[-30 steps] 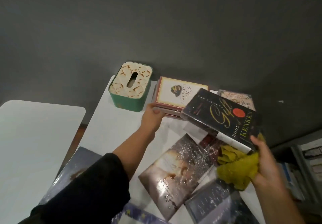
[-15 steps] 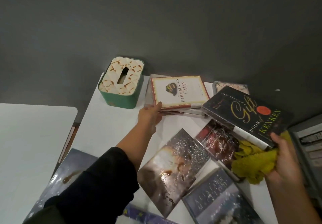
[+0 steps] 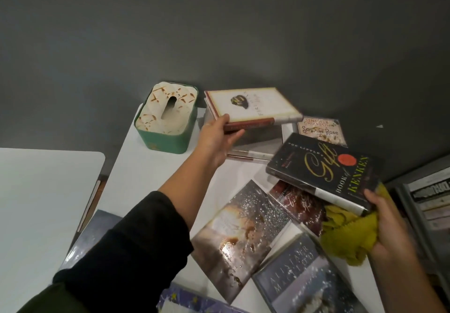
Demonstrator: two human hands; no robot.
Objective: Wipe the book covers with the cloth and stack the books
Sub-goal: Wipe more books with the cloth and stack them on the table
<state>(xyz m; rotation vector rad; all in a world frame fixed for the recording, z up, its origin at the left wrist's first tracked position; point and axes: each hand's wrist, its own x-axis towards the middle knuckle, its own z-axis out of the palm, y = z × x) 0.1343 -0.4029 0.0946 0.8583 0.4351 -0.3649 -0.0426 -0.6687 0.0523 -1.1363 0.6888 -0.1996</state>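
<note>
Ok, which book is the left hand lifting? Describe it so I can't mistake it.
Find the green tissue box at the table's far edge. Just right of it, the left hand grips a cream-covered book with a red border. It is raised and pale; its neighbours are mostly darker.

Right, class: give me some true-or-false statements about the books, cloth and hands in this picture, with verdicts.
1. The left hand grips the cream-covered book. True.
2. The yellow-green cloth lies on the tissue box. False: the right hand holds it.
3. The right hand also holds the black Kenken book. True.
4. The cream-covered book lies flat on the white table. False: it is lifted, tilted.
</note>
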